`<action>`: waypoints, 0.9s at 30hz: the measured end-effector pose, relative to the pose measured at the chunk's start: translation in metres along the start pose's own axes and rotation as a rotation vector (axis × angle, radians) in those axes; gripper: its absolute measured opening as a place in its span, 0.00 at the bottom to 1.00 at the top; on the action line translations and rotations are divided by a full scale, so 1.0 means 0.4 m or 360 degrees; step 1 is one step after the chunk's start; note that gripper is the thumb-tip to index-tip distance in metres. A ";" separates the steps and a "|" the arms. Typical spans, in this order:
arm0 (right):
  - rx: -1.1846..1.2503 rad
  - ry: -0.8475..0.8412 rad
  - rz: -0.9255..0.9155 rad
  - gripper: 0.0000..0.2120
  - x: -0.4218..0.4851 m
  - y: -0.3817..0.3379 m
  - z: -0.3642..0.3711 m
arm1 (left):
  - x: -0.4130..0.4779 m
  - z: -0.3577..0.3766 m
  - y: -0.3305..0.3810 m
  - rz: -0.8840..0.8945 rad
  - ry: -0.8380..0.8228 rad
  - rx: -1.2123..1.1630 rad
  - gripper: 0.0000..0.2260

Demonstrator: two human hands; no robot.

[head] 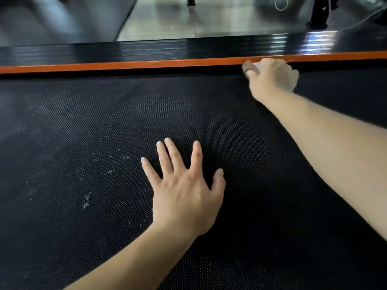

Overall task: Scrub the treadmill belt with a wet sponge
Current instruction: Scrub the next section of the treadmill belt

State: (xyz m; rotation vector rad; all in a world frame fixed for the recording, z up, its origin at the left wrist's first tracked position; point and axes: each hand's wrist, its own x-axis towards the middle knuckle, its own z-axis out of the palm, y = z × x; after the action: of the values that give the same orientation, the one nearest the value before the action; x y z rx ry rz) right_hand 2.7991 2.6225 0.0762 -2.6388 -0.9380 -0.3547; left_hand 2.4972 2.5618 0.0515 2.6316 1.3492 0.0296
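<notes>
The black textured treadmill belt point(94, 126) fills most of the view, with pale scuff marks left of centre. My left hand point(184, 191) lies flat on the belt with its fingers spread. My right hand point(272, 78) reaches to the belt's far edge and grips a small sponge point(250, 66), blurred and mostly hidden under the fingers, right against the orange strip point(125, 64).
Beyond the orange strip runs a glossy black ribbed side rail point(146, 50). Behind it lie a grey tiled floor point(219, 19), a dark mat at the far left, black equipment legs point(318, 17) and a white cable point(281, 4) at the far right.
</notes>
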 end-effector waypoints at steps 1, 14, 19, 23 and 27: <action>0.0043 -0.0018 -0.0155 0.19 -0.027 -0.018 0.008 | 0.001 0.000 0.000 -0.0004 0.0007 0.0004 0.36; 0.0195 -0.0261 -0.0515 0.16 -0.103 0.082 -0.053 | 0.003 0.000 0.000 -0.0005 -0.0018 0.0017 0.36; 0.0015 -0.0151 -0.0031 0.15 -0.035 0.154 -0.075 | 0.004 0.003 0.001 -0.0011 -0.0005 0.0020 0.36; 0.0214 -0.0156 -0.0269 0.14 -0.143 0.102 -0.062 | 0.002 0.002 0.000 -0.0009 -0.0018 0.0022 0.36; 0.0261 -0.0223 -0.0580 0.13 -0.242 0.148 -0.105 | 0.004 0.001 0.001 -0.0020 -0.0004 0.0026 0.36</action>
State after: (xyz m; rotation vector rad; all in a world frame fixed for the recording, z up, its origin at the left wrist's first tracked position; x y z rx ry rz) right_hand 2.7590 2.5084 0.0698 -2.3634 -1.4337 -0.1669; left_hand 2.4987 2.5629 0.0509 2.6351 1.3712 0.0137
